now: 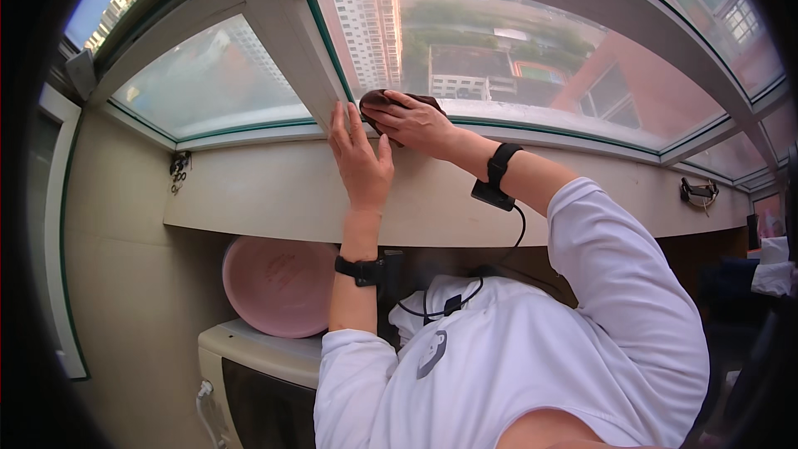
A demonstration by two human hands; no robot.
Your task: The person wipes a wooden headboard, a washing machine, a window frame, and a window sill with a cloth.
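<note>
A dark brown cloth (376,100) is bunched under my right hand (416,121), which presses it to the lower left corner of a large window pane (461,25). The cloth reaches down over the white window frame (530,139). My left hand (361,165) rests beside it, fingertips against the upright post (280,31) between two panes. Nothing shows in the left hand, and its thumb stands apart from the fingers. Black straps with small boxes sit on both forearms.
Below the window runs a cream ledge (262,181). Keys (179,171) hang or lie at its left end, and a small dark object (698,192) is at its right. A pink basin (274,287) stands on an appliance (255,349) beneath. A black cable (522,224) trails from the right forearm.
</note>
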